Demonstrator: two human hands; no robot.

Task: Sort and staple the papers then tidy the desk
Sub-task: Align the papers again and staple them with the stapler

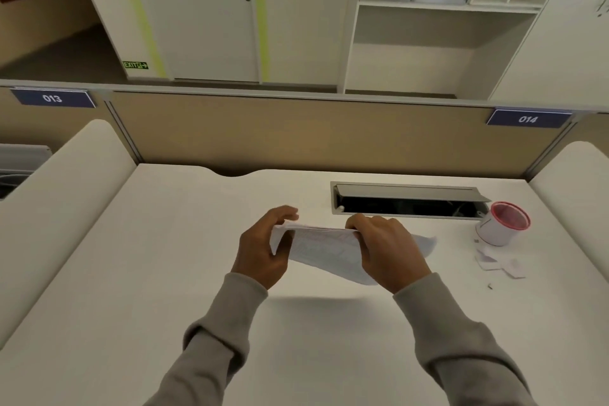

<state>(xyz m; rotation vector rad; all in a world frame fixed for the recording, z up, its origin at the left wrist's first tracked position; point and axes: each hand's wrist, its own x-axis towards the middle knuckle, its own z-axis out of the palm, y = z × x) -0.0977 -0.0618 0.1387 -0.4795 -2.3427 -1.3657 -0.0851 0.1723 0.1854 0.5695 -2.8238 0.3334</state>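
Over the white desk (164, 273) we pinch a thin, limp stack of papers (324, 245) between left hand (263, 250) and right hand (385, 250), fingers closed on its sagging ends; best held at both edges.

I see even, soft indoor light from overhead, fairly bright on the white counter (131, 290). A diffuse shadow lies below the held papers (324, 245). The frame is slightly soft, the fingers (286, 212) blurred, and straight edges bow toward the corners.
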